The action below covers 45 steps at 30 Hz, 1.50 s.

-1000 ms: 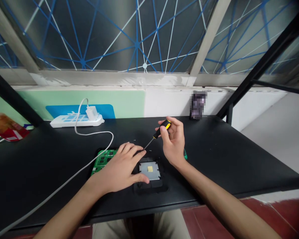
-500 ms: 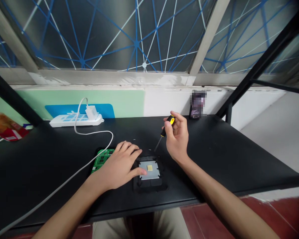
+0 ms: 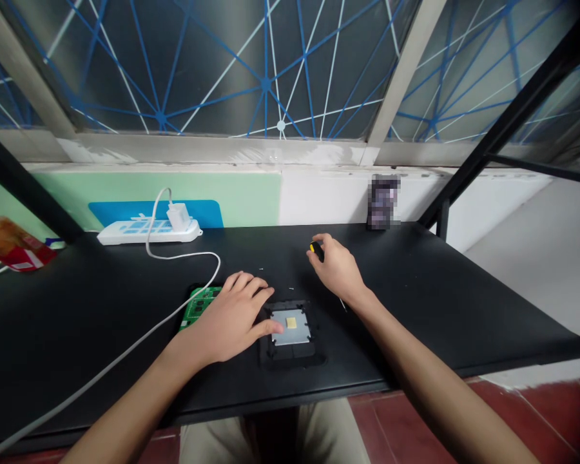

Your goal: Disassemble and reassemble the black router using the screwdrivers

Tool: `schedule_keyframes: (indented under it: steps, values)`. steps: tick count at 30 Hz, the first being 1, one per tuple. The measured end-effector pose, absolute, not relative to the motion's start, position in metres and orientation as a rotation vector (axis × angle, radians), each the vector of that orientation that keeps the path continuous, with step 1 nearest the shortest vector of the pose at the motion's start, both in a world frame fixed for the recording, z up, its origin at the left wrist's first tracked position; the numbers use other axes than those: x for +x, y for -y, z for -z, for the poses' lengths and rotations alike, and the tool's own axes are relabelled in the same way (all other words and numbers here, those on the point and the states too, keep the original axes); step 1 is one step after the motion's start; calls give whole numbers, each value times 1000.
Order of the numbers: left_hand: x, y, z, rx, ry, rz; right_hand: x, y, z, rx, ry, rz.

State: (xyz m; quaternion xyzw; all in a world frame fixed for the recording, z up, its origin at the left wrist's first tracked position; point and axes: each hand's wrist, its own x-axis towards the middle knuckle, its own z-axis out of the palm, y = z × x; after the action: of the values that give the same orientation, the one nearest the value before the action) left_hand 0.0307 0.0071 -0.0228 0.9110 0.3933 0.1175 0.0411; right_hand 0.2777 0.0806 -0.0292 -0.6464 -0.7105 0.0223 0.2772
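My right hand (image 3: 339, 267) is closed around a black and yellow screwdriver (image 3: 316, 250); its shaft tip shows below my wrist, pointing back toward me. My left hand (image 3: 229, 319) lies palm down with its fingers spread, partly over a green circuit board (image 3: 199, 307). My left thumb rests on the edge of a grey metal plate with a pale square pad (image 3: 290, 323) in its middle. That plate sits within a black plastic frame (image 3: 294, 362) on the table. Two tiny screw-like bits lie just beyond, one of them a small light piece (image 3: 291, 288).
A white power strip (image 3: 147, 232) with a plugged-in charger (image 3: 178, 216) stands at the back left, its white cable (image 3: 125, 353) crossing the black table (image 3: 101, 290). An orange and red packet (image 3: 17, 245) lies far left. A blurred upright phone-like object (image 3: 383, 202) leans on the wall.
My right hand has lowered slightly and turned over, so the screwdriver's shaft now points back toward me instead of down at the frame. My left hand has stayed in place.
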Motion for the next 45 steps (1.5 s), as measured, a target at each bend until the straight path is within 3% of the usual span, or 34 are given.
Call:
schedule_keyframes:
  steps: [17,23,29,45]
  values:
    - [36,7,20,2646,-1083,-192,271,-77,41,-1963,2048,90]
    - [37,7,19,2625,-1134,-101,266,-67,27,-1713,2011,172]
    - [33,3,20,2638,-1136,-221,257,-48,18,-1062,2389,-181]
    - [31,0,21,2629,-1182,-176,277,-23,21,-1006,2696,-300]
